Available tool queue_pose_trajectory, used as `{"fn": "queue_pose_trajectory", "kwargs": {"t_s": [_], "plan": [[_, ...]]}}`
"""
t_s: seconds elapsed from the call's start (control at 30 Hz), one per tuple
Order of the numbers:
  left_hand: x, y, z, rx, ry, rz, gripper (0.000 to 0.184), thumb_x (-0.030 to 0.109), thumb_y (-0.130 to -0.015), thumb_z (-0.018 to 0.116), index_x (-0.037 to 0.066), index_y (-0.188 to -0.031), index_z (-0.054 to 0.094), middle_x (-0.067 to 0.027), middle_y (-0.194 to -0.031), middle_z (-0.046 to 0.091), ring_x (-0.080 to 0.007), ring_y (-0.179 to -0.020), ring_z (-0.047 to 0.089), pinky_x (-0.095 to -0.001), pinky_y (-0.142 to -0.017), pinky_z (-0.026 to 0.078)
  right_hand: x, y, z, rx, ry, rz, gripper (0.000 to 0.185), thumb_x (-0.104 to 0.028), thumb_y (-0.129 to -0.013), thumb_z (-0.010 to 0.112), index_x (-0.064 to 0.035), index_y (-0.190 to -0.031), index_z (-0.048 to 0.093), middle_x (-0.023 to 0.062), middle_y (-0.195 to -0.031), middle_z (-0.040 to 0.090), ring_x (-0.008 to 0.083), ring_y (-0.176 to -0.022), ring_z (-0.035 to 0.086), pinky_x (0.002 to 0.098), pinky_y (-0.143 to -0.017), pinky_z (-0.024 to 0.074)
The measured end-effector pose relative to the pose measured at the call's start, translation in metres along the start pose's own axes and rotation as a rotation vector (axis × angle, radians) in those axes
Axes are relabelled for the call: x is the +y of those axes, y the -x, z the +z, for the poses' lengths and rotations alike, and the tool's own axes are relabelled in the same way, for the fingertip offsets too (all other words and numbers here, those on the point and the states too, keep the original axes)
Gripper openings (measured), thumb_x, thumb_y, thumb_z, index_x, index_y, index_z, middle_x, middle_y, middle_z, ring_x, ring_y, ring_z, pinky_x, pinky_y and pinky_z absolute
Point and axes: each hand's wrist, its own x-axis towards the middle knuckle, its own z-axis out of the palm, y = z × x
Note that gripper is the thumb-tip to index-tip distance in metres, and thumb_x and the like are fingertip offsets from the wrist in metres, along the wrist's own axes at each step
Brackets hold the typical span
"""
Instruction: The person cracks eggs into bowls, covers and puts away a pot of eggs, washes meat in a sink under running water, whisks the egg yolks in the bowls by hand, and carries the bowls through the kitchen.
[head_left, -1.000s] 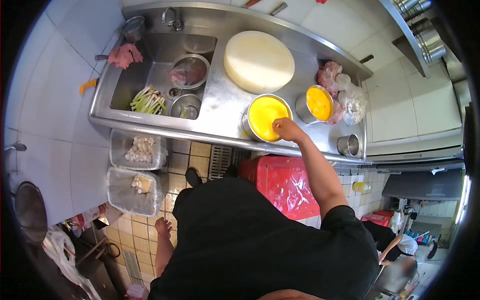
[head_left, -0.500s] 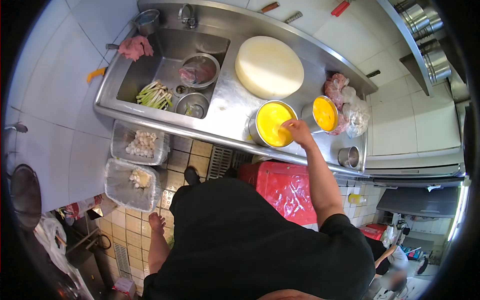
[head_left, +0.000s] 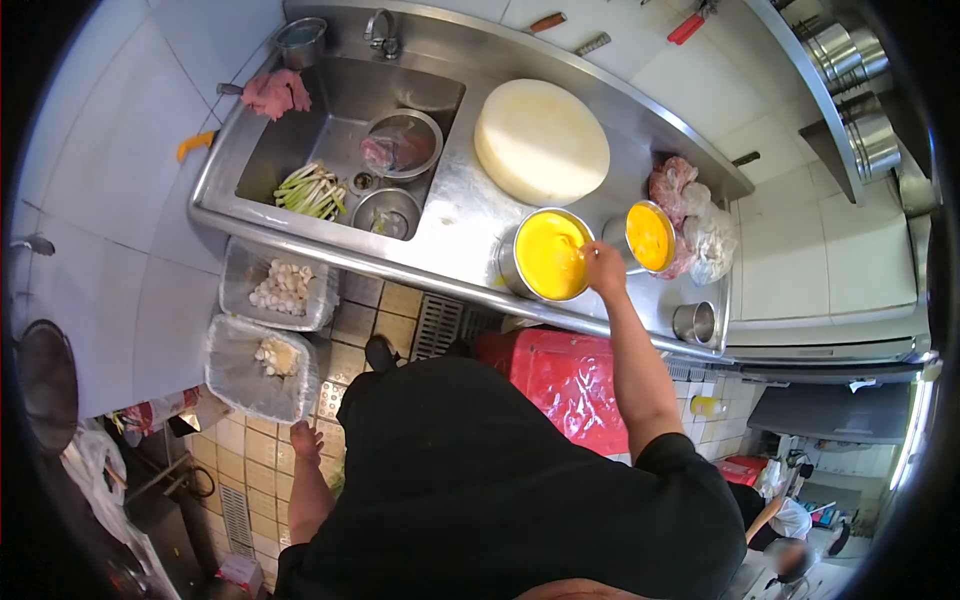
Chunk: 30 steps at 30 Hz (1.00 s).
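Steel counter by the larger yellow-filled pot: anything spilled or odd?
Possibly a small yellow mark beside the larger pot, at its lower left. It looks odd because the yellow liquid otherwise sits inside; perhaps a drip, though too small to be sure.

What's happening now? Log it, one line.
right hand: at rim of pot, yellow liquid inside | left hand: near bin | white block: behind pot

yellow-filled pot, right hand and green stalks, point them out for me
Yellow-filled pot point(head_left: 507, 266), head view, outer wall
Right hand point(head_left: 604, 270), head view, middle of the hand
Green stalks point(head_left: 310, 192), head view, middle of the bunch
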Motion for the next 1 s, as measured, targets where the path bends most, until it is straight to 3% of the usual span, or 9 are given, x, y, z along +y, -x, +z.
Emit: {"fn": "queue_pose_trajectory", "kwargs": {"t_s": [0.1, 0.2, 0.33, 0.53, 0.67, 0.73, 0.87, 0.93, 1.0], "plan": [[0.007, -0.001, 0.003, -0.001, -0.029, -0.028, 0.031, 0.036, -0.093, 0.05, 0.02, -0.12, 0.047, -0.0056, -0.099, 0.057, -0.0192, -0.074, 0.059, -0.0375, -0.061, 0.045, -0.012, 0.013, -0.001, -0.517, 0.047, -0.238, 0.021, -0.018, -0.088, 0.055, -0.0046, -0.092, 0.071, 0.0209, -0.091, 0.069, 0.0369, -0.084, 0.067, 0.0425, -0.076, 0.0523], [0.003, -0.008, 0.003, -0.008, -0.014, 0.026, 0.031, 0.036, -0.093, 0.051, 0.02, -0.12, 0.047, -0.0057, -0.099, 0.058, -0.0188, -0.074, 0.059, -0.0365, -0.061, 0.045, -0.007, 0.0, -0.002, 0.04, 0.203, 0.079, 0.02, -0.017, -0.086, 0.057, -0.0045, -0.091, 0.071, 0.0191, -0.091, 0.07, 0.0324, -0.084, 0.068, 0.039, -0.077, 0.0518], [0.002, -0.012, 0.003, -0.037, -0.035, -0.025, 0.034, 0.037, -0.093, 0.052, 0.021, -0.122, 0.045, -0.0068, -0.104, 0.058, -0.0192, -0.075, 0.059, -0.0365, -0.061, 0.045, 0.012, 0.006, 0.011, -0.363, -0.177, -0.087, 0.018, -0.021, -0.085, 0.06, -0.0084, -0.092, 0.072, 0.0185, -0.087, 0.07, 0.0317, -0.079, 0.068, 0.0391, -0.072, 0.0524], [0.002, -0.018, -0.001, -0.05, -0.056, -0.038, 0.036, 0.039, -0.092, 0.053, 0.022, -0.123, 0.044, -0.0064, -0.106, 0.057, -0.021, -0.077, 0.059, -0.0385, -0.062, 0.045, 0.008, 0.013, 0.007, -0.415, 0.189, -0.195, 0.021, -0.02, -0.087, 0.059, -0.0054, -0.093, 0.072, 0.02, -0.083, 0.069, 0.0299, -0.075, 0.068, 0.0401, -0.069, 0.0525], [0.005, -0.021, -0.007, -0.02, -0.037, -0.007, 0.035, 0.038, -0.092, 0.053, 0.022, -0.122, 0.045, -0.005, -0.097, 0.056, -0.0211, -0.076, 0.059, -0.0384, -0.062, 0.045, -0.002, 0.017, 0.002, 0.088, 0.261, 0.041, 0.021, -0.021, -0.089, 0.059, -0.0045, -0.094, 0.071, 0.0175, -0.086, 0.07, 0.0272, -0.08, 0.068, 0.0375, -0.075, 0.0515], [0.007, -0.019, -0.007, -0.078, -0.014, -0.029, 0.033, 0.037, -0.091, 0.053, 0.023, -0.12, 0.046, -0.0044, -0.093, 0.057, -0.0207, -0.074, 0.059, -0.0368, -0.06, 0.045, -0.012, 0.023, -0.003, -0.517, 0.049, -0.175, 0.02, -0.02, -0.09, 0.059, -0.0048, -0.095, 0.071, 0.0166, -0.089, 0.071, 0.0236, -0.084, 0.068, 0.036, -0.076, 0.0511], [0.011, -0.024, -0.008, -0.046, -0.017, -0.001, 0.027, 0.036, -0.092, 0.052, 0.022, -0.114, 0.047, -0.0044, -0.091, 0.057, -0.0195, -0.071, 0.057, -0.0351, -0.056, 0.043, 0.004, 0.016, 0.005, -0.024, 0.372, 0.1, 0.019, -0.018, -0.089, 0.06, -0.0035, -0.095, 0.071, 0.0141, -0.092, 0.071, 0.0204, -0.088, 0.066, 0.0326, -0.079, 0.0504], [0.02, -0.027, -0.011, -0.065, -0.02, -0.011, 0.027, 0.035, -0.092, 0.052, 0.021, -0.115, 0.047, -0.0055, -0.093, 0.057, -0.0197, -0.071, 0.057, -0.0351, -0.056, 0.043, 0.01, 0.022, 0.014, -0.2, 0.431, -0.065, 0.018, -0.014, -0.089, 0.059, -0.0028, -0.094, 0.071, 0.0123, -0.088, 0.071, 0.0162, -0.084, 0.065, 0.0307, -0.077, 0.05], [0.018, -0.03, -0.012, -0.086, -0.021, -0.039, 0.028, 0.035, -0.092, 0.052, 0.021, -0.116, 0.047, -0.0065, -0.094, 0.057, -0.0199, -0.071, 0.057, -0.0351, -0.055, 0.043, 0.003, 0.022, 0.007, -0.198, -0.27, 0.057, 0.017, -0.017, -0.086, 0.06, -0.0065, -0.088, 0.073, 0.018, -0.089, 0.071, 0.027, -0.087, 0.068, 0.0368, -0.078, 0.0508]]}}
